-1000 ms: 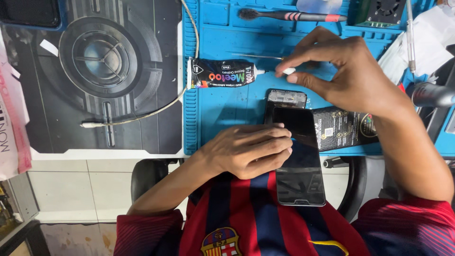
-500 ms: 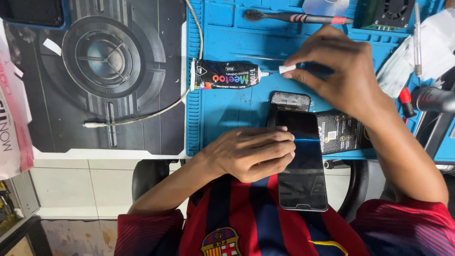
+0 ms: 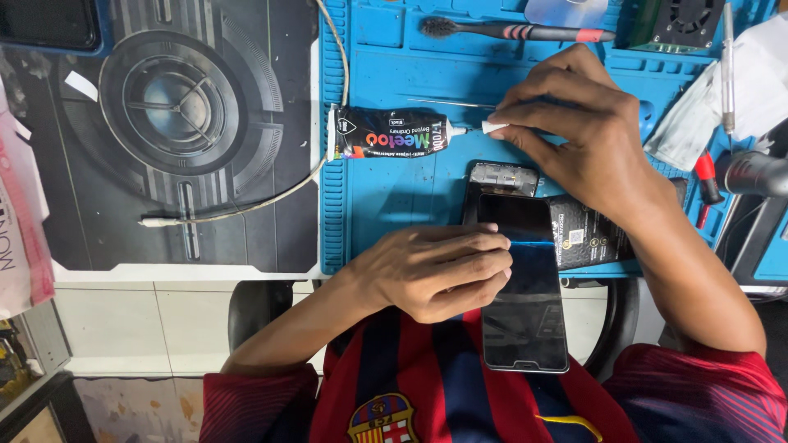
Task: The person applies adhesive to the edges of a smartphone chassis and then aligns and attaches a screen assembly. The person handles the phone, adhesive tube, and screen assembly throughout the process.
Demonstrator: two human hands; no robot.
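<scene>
The right hand (image 3: 587, 131) pinches a small white cap (image 3: 495, 127) in its fingertips, now brought right up to the nozzle of the black adhesive tube (image 3: 390, 144) lying on the blue repair mat (image 3: 394, 213); 1 second ago they were apart. The left hand (image 3: 435, 271), fingers curled, presses on the black smartphone (image 3: 521, 287) at the mat's near edge.

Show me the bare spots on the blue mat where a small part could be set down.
One free patch lies on the blue mat below the glue tube, left of the phone and above the left hand. A narrower strip sits between the tube and the brush. The right side is crowded: the right hand, red-handled tools and cloth.
</scene>
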